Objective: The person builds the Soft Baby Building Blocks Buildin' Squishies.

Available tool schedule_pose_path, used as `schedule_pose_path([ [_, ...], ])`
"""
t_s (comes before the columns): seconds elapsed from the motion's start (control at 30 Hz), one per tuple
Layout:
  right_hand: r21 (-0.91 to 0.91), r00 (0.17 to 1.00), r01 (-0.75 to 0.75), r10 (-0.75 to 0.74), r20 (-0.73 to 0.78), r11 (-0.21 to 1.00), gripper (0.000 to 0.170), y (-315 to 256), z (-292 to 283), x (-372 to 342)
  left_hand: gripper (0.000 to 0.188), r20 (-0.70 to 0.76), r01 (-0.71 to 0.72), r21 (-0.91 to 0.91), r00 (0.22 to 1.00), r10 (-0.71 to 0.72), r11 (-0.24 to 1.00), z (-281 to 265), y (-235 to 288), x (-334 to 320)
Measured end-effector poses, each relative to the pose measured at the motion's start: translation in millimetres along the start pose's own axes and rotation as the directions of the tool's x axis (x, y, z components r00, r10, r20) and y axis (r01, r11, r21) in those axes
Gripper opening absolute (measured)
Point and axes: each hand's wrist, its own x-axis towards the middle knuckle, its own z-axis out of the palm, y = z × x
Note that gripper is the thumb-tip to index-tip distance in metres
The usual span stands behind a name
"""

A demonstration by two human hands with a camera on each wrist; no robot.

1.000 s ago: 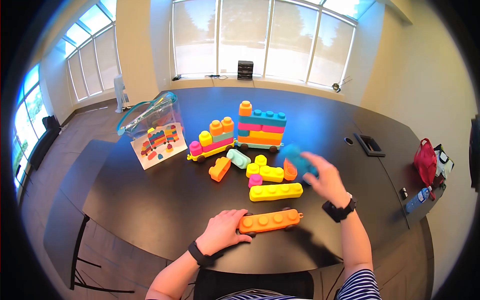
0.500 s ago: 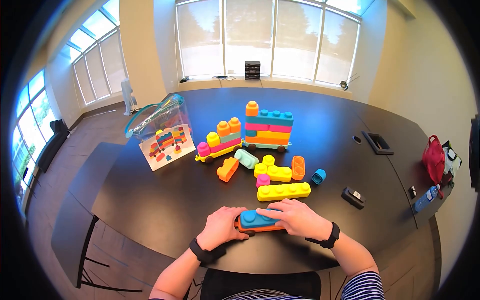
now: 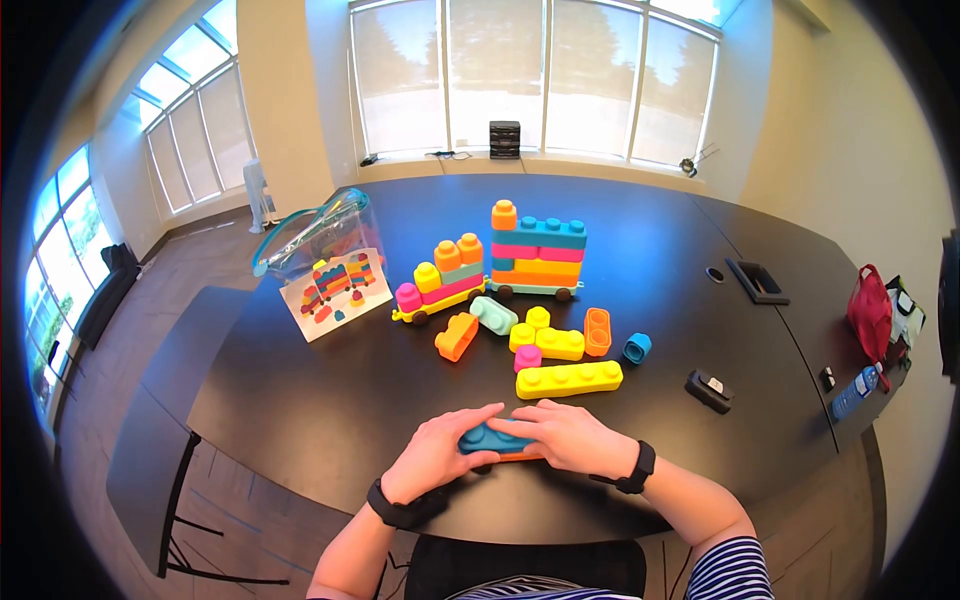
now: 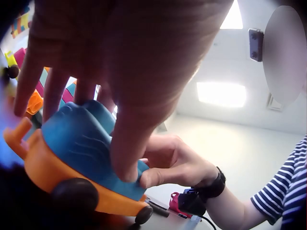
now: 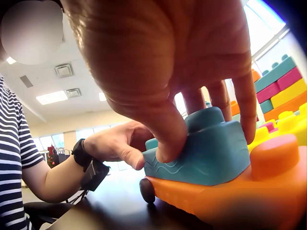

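A blue toy building block (image 3: 484,440) with wavy lines sits on an orange wheeled base (image 5: 182,196). My left hand (image 3: 437,452) grips the block's left part, its thumb against the near side and its fingers over the far side. From the right, my right hand (image 3: 582,436) pinches the same block between thumb and fingers. In the right wrist view, an orange stud (image 5: 276,155) shows bare beside the block. My hands hide much of the block and base in the head view.
Beyond my hands lie a long yellow block (image 3: 568,380), several loose blocks and a small blue block (image 3: 637,348). Two built wagons, one tall (image 3: 538,268) and one low (image 3: 440,292), stand farther back. A picture card (image 3: 337,295) leans at a clear bag (image 3: 330,230); a black case (image 3: 709,391) lies right.
My right hand has brought the blue block from the right onto the orange base. My left hand has moved from the base's left end up onto the block, and the base has shifted slightly left.
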Motion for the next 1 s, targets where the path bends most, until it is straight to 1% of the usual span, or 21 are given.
schedule_pose_path([
  [0.07,0.046,1.000,0.000,0.000,0.005,0.999,0.072,-4,3,7,0.062,-0.027,-0.016,0.032,0.999,0.017,0.999,-2,1,-2],
  [0.1,0.069,1.000,-0.001,0.000,0.008,0.998,0.072,-6,4,10,0.059,-0.027,0.010,0.039,1.000,-0.009,0.999,-5,2,-4],
  [0.2,0.056,0.997,0.043,-0.040,-0.064,0.997,0.071,-7,15,13,0.054,-0.021,0.067,0.033,0.998,-0.067,0.997,-14,2,-6],
  [0.23,0.118,0.999,0.041,-0.037,-0.037,0.992,0.071,-8,12,14,0.053,-0.019,0.074,0.017,0.997,-0.074,0.997,-15,0,-7],
  [0.33,0.369,0.997,-0.053,0.026,0.077,0.928,0.066,4,-13,16,0.049,-0.002,0.087,0.007,0.996,-0.087,0.996,-17,-4,-6],
  [0.37,0.364,0.998,-0.044,0.030,0.046,0.930,0.064,18,-19,17,0.049,0.002,0.097,0.000,0.995,-0.097,0.995,-18,-1,-6],
  [0.4,0.281,0.994,-0.111,0.109,0.022,0.953,0.058,31,-29,18,0.048,0.005,0.109,-0.008,0.994,-0.109,0.994,-19,0,-7],
  [0.43,0.220,0.984,-0.141,0.161,-0.079,0.965,0.054,43,-38,17,0.048,0.002,0.105,-0.017,0.994,-0.105,0.994,-19,0,-7],
  [0.47,0.152,0.963,-0.191,0.215,-0.161,0.970,0.045,61,-44,20,0.048,-0.001,0.102,-0.026,0.995,-0.102,0.994,-19,-1,-7],
  [0.5,0.033,0.949,-0.231,0.232,-0.211,0.972,0.041,87,-49,23,0.048,-0.005,0.098,-0.035,0.995,-0.098,0.995,-18,-1,-8],
  [0.53,0.042,0.922,-0.301,0.302,-0.243,0.953,0.036,104,-55,31,0.048,-0.004,0.091,-0.031,0.996,-0.091,0.995,-18,-1,-7],
  [0.6,0.077,0.893,-0.380,0.387,-0.231,0.922,0.035,127,-65,48,0.048,-0.006,0.076,-0.023,0.997,-0.076,0.997,-16,-1,-7],
  [0.67,0.036,0.898,-0.340,0.336,-0.283,0.940,0.035,152,-57,68,0.048,-0.006,0.078,-0.028,0.997,-0.078,0.997,-15,-1,-7],
  [0.7,0.033,0.882,-0.398,0.392,-0.260,0.917,0.036,160,-52,80,0.048,-0.009,0.079,-0.030,0.997,-0.080,0.996,-15,-1,-7],
  [0.73,-0.006,0.889,-0.421,0.411,-0.203,0.907,0.039,166,-49,93,0.048,-0.006,0.083,-0.028,0.997,-0.083,0.996,-15,0,-7],
  [0.8,-0.016,0.910,-0.405,0.401,-0.107,0.914,0.044,185,-35,112,0.047,0.000,0.094,-0.019,0.996,-0.094,0.995,-17,1,-8],
  [0.83,-0.004,0.910,-0.410,0.409,-0.067,0.912,0.047,184,-33,120,0.046,-0.011,0.070,-0.014,0.998,-0.070,0.997,-16,-2,-9],
  [0.93,0.001,0.880,-0.473,0.472,0.048,0.881,0.047,182,-30,134,0.047,-0.010,0.028,0.019,1.000,-0.027,0.999,-15,-5,-10],
  [0.97,-0.002,0.870,-0.491,0.490,0.049,0.871,0.048,181,-28,137,0.047,0.000,0.030,0.029,1.000,-0.030,0.999,-15,-6,-9],
  [1.0,-0.003,0.877,-0.479,0.478,0.043,0.878,0.048,181,-27,138,0.047,-0.004,0.024,0.035,1.000,-0.024,0.999,-16,-7,-9],
])
